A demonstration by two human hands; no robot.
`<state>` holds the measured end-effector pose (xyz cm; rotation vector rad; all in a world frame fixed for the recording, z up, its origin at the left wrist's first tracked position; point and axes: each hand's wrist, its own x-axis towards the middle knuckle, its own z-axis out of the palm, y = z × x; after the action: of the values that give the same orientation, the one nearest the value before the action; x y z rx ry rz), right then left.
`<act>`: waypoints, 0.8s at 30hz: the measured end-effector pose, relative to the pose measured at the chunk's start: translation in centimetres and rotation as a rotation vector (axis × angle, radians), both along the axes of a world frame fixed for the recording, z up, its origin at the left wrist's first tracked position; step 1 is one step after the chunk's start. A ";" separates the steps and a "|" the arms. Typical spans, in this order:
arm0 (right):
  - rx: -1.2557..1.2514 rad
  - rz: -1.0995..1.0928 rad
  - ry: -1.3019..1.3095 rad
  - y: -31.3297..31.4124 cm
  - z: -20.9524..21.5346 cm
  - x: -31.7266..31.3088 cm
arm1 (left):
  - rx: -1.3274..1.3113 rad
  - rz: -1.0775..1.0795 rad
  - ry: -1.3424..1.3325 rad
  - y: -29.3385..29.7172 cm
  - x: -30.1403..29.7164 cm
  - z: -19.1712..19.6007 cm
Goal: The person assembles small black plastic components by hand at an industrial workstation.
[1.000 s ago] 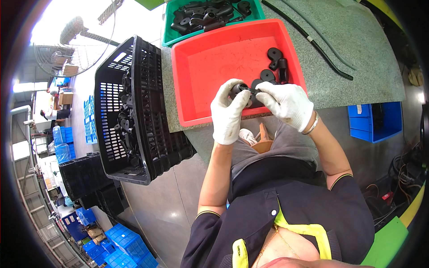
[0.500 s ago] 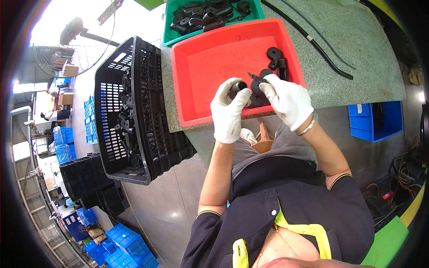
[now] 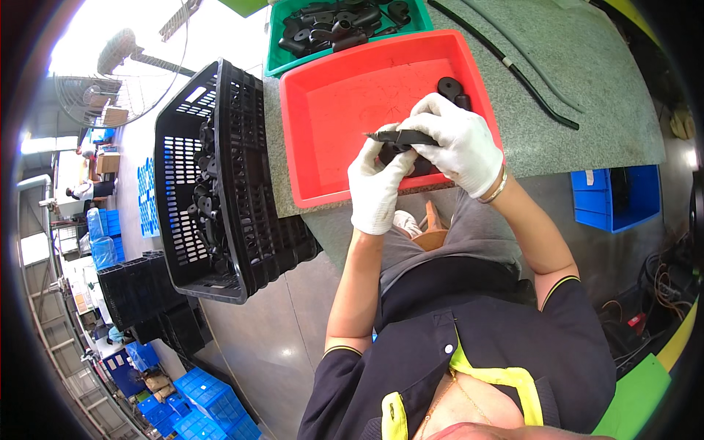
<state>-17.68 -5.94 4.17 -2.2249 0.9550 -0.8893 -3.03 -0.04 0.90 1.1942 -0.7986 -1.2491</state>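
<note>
Both of my hands wear white gloves and meet over the near edge of a red tray (image 3: 334, 110). My left hand (image 3: 375, 189) is closed around a black plastic part (image 3: 388, 153), mostly hidden by the fingers. Gripped in my right hand (image 3: 462, 150) is a dark knife (image 3: 411, 137) with a thin pointed tip, lying across the top of that part and pointing left. Other black parts (image 3: 449, 89) lie in the tray's right side, partly covered by my right hand.
Behind the red tray stands a green bin (image 3: 277, 59) full of black parts. A black crate (image 3: 246, 183) with similar parts is at the left. Black and grey hoses (image 3: 539, 92) lie on the grey table (image 3: 601, 132). Below its right edge is a blue bin (image 3: 592, 202).
My right hand has moved left and up, bringing the knife across the part in my left hand. The left hand has stayed nearly in place.
</note>
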 end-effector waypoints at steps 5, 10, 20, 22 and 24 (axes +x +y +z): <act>-0.051 -0.091 -0.043 -0.4 -1.1 0.2 | 0.012 -0.024 -0.046 -0.1 0.2 -0.3; 0.192 -0.200 -0.195 -0.4 -1.3 -0.1 | 0.029 0.007 -0.055 0.0 0.1 0.2; -0.102 0.043 -0.005 -1.0 -0.9 -0.3 | 0.058 -0.024 -0.070 -0.2 0.2 0.2; -0.169 0.037 0.037 -0.9 -0.7 -0.2 | 0.074 -0.017 -0.049 -0.2 0.2 0.0; -0.136 -0.038 0.099 -0.8 -0.4 0.0 | 0.063 -0.048 -0.055 -0.4 0.3 0.0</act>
<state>-17.71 -6.72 3.72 -2.3925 1.0124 -0.8925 -2.71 -0.46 0.91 1.2717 -0.8379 -1.2932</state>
